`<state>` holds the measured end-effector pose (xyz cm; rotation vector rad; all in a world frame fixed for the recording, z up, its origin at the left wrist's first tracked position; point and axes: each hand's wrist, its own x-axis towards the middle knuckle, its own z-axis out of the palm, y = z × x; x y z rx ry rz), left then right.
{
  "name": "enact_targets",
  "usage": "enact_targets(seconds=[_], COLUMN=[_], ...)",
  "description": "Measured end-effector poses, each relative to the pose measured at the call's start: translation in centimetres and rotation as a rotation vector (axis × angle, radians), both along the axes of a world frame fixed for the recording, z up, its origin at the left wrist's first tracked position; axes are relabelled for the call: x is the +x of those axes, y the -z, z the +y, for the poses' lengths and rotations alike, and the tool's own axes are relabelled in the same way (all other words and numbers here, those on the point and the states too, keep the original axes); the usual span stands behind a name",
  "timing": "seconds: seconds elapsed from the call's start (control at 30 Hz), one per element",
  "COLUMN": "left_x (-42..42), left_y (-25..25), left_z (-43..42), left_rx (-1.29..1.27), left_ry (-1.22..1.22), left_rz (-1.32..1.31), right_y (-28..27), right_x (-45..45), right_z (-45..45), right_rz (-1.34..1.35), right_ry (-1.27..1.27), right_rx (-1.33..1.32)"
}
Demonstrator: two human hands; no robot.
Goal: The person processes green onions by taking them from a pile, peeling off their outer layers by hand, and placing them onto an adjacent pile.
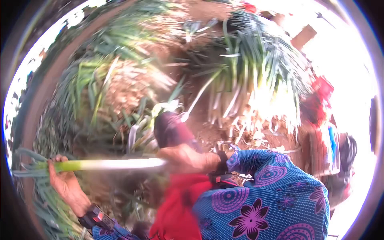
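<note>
One long leek (120, 164) lies level across the lower left, its white shaft to the right and its green leaves to the left. My left hand (64, 182) is closed round the green part near the leaves. At the root end is my right hand (186, 158), its fingers curled against the white shaft and partly blurred. The root tip is hidden by that hand. Just above my right hand a dark shoe (172, 130) shows.
Piled leeks (256, 60) lie at the upper right, with another heap (124, 88) at the upper left. Brown soil (204, 104) shows between them. A red bag (320, 96) and a striped stack (320, 154) stand at the right.
</note>
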<state>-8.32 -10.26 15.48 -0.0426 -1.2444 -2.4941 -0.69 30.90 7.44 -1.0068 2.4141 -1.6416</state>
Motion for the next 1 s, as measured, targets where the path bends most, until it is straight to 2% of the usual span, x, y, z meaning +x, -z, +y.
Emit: enact_targets(seconds=[0.03,0.07,0.1,0.13,0.2,0.23,0.27,0.33,0.4,0.47,0.5,0.6,0.67,0.73,0.8,0.83,0.87,0.9,0.93,0.97,1.0], left_x=[-0.6,-1.3,-1.1,-1.6,0.5,0.8,1.3,1.6,1.3,-0.3,-0.9,-2.9,-4.0,-3.6,-1.3,1.3,4.0,6.1,8.3,9.4,10.4], left_y=[-2.0,-4.2,-6.0,-6.9,-9.6,-9.7,-10.1,-9.0,-7.9,-6.4,-5.8,-2.3,0.3,2.9,5.0,4.7,4.4,5.4,6.9,8.2,9.4], left_z=[5.1,10.4,16.3,19.6,28.7,31.6,34.0,37.0,38.1,36.6,35.2,28.5,22.2,15.6,9.8,8.8,7.7,4.8,1.1,-1.6,-4.3], left_rx=[-0.074,-0.072,-0.21,-0.235,-0.363,-0.423,-0.539,-0.677,-0.759,-0.898,-0.959,-0.991,-1.089,-1.077,-1.066,-0.994,-0.92,-0.864,-0.809,-0.752,-0.693], left_ry=[0.065,0.007,0.006,0.131,0.353,0.444,0.507,0.604,0.602,0.53,0.48,0.346,0.248,0.114,-0.071,-0.115,-0.158,-0.177,-0.194,-0.211,-0.23], left_rz=[0.04,0.015,0.089,0.116,0.269,0.379,0.418,0.452,0.456,0.441,0.355,0.108,-0.053,-0.294,-0.522,-0.539,-0.559,-0.615,-0.672,-0.727,-0.781], right_y=[0.6,0.9,1.4,1.8,2.4,1.9,2.4,1.6,1.3,0.1,0.8,4.2,8.1,14.3,16.3,17.2,19.9,29.0,16.5,18.6,16.3], right_x=[0.7,1.3,2.1,3.2,4.8,5.5,5.5,5.8,4.7,4.0,3.3,1.3,0.5,-0.6,0.1,0.5,-0.2,-2.1,-1.8,-3.3,-4.2], right_z=[1.5,2.7,4.3,5.9,9.4,10.9,12.0,15.1,19.2,24.0,26.9,35.2,42.1,48.2,48.2,48.2,47.5,49.0,40.1,38.4,33.5], right_rz=[0.007,0.009,0.02,-0.174,-0.129,-0.132,-0.018,-0.283,-0.265,-0.257,-0.224,-0.212,-0.327,-0.374,-0.57,-0.656,-0.523,-0.381,-0.739,-0.615,-0.542], right_ry=[0.09,0.179,0.259,0.284,0.429,0.55,0.642,0.835,0.927,1.074,1.113,1.184,1.242,1.605,1.624,1.599,1.579,1.537,1.367,1.202,1.198], right_rx=[-0.042,-0.08,-0.125,-0.186,-0.221,-0.204,-0.332,-0.593,-0.818,-0.72,-0.752,-0.859,-0.792,-0.406,0.066,0.301,0.469,0.289,0.281,0.174,0.045])
